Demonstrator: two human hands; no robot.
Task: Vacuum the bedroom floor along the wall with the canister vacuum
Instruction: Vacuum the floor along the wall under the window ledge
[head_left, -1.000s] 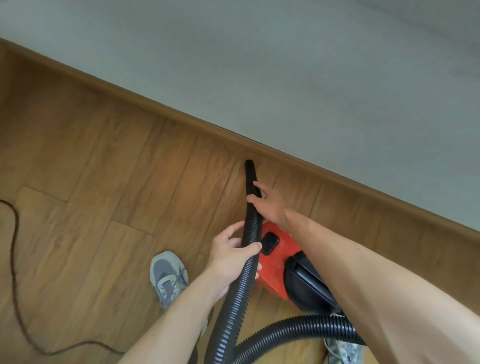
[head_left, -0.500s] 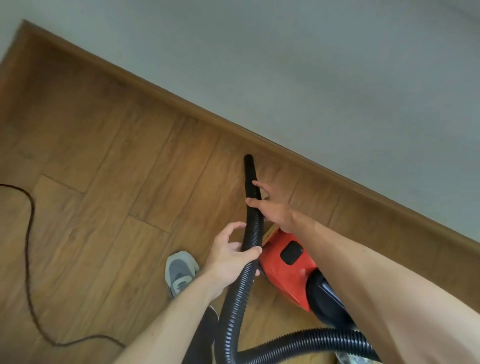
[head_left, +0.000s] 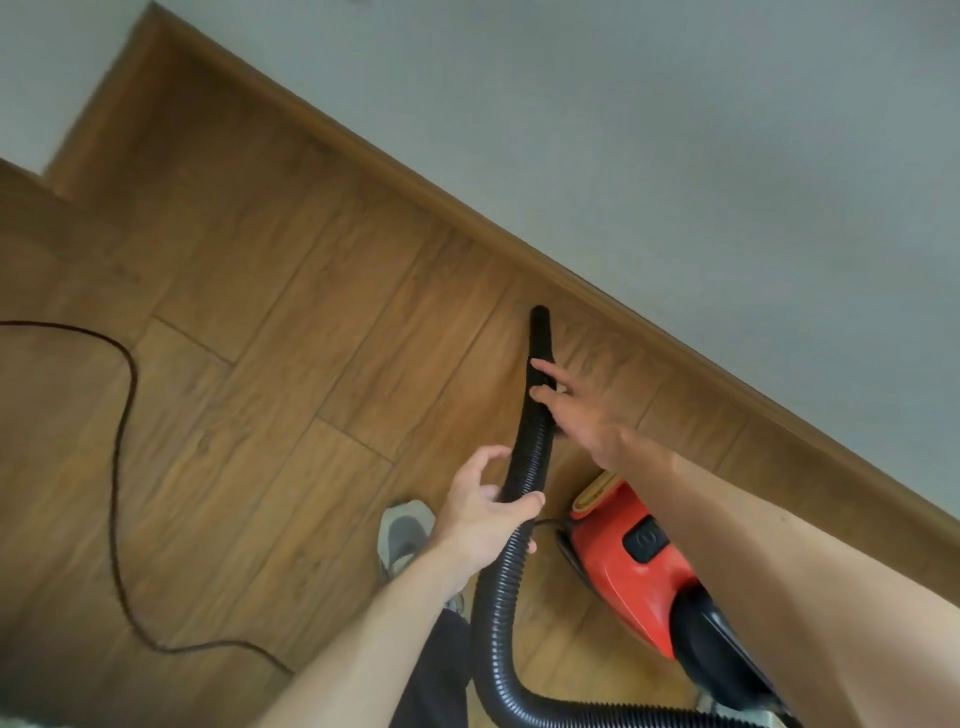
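A red and black canister vacuum (head_left: 631, 577) stands on the wooden floor at the lower right, close to the baseboard (head_left: 467, 218). Its black ribbed hose (head_left: 498, 597) curves up from the bottom edge to a smooth black nozzle (head_left: 540, 338) that points toward the baseboard. My left hand (head_left: 483, 509) is wrapped around the hose at mid-length. My right hand (head_left: 587, 410) is higher up, by the base of the nozzle, with its fingers stretched out and only the fingertips against the tube.
A dark power cord (head_left: 122, 467) loops over the floor on the left. My grey shoe (head_left: 402, 535) stands just left of the hose. The grey wall (head_left: 675, 130) runs diagonally across the top, and a floor corner lies at the upper left.
My right hand has loosened from a grip on the hose to spread fingers. The view has swung right and back, so the corner and more cord show. The nozzle points nearer the baseboard.
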